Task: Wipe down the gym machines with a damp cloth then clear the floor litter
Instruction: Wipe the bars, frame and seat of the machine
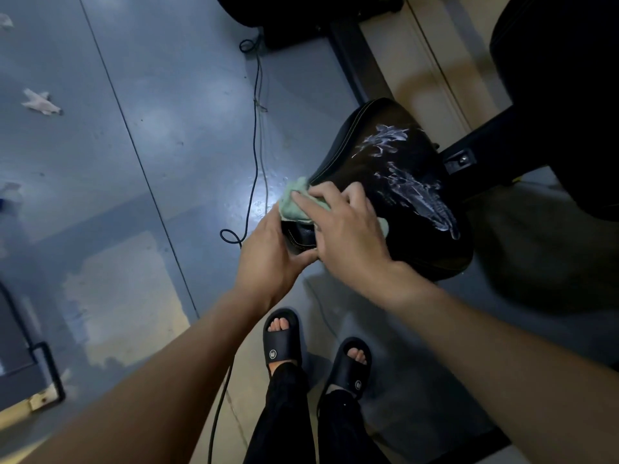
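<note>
A: Is there any writing to read?
B: Only a small round logo on each black slipper (282, 343); I cannot read it.
A: And from big to small?
B: The black padded seat (395, 182) carries white smears; the right hand (348, 229) presses the green cloth (294, 202) on its near edge, fingers spread; the left hand (271, 252) grips the seat's narrow end; crumpled paper litter (40, 102) lies well apart on the grey floor (150, 128).

Grey-painted gym floor (160, 135), worn to bare beige patches near the bottom left, carries a thin dark cable (256, 135) looping across its middle. Crumpled white paper scraps (39, 102) lie at far left, w/ a person's two black slides (281, 343) planted at bottom centre.
</note>
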